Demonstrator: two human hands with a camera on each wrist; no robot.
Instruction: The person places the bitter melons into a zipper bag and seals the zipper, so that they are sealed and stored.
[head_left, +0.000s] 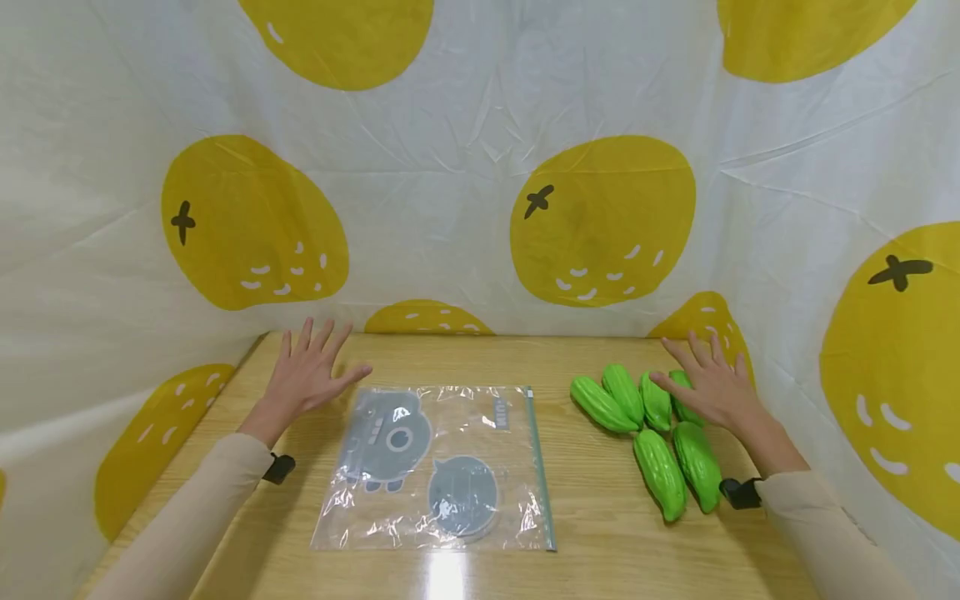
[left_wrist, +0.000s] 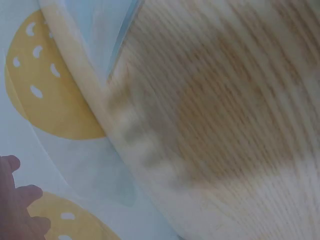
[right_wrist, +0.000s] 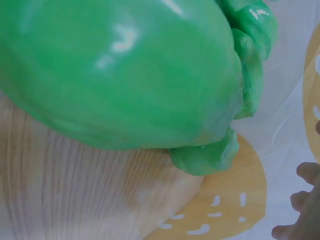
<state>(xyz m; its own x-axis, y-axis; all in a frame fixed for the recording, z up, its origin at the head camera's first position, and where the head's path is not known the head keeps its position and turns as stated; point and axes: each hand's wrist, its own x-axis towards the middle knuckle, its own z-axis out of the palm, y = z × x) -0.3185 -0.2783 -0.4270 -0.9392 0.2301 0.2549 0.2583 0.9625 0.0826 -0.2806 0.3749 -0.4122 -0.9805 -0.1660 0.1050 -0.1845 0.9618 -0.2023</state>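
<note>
My left hand (head_left: 311,375) is spread, fingers apart, at the upper left of a clear zip bag (head_left: 465,429), and holds nothing. The bag lies flat, printed with grey-blue shapes, its zip strip on the right side. My right hand (head_left: 712,387) is spread over the far right of a group of shiny green ridged bitter melons (head_left: 660,475), gripping none of them; whether it touches one cannot be told. One melon (right_wrist: 125,70) looms large in the right wrist view, with fingers (right_wrist: 300,200) at the lower right. The left wrist view shows fingertips (left_wrist: 30,195) at the lower left.
A wooden table (head_left: 465,358) bears everything. White cloth (head_left: 427,217) with big yellow fruit prints hangs behind it and along both sides. Each wrist has a small black device (head_left: 279,468) strapped on.
</note>
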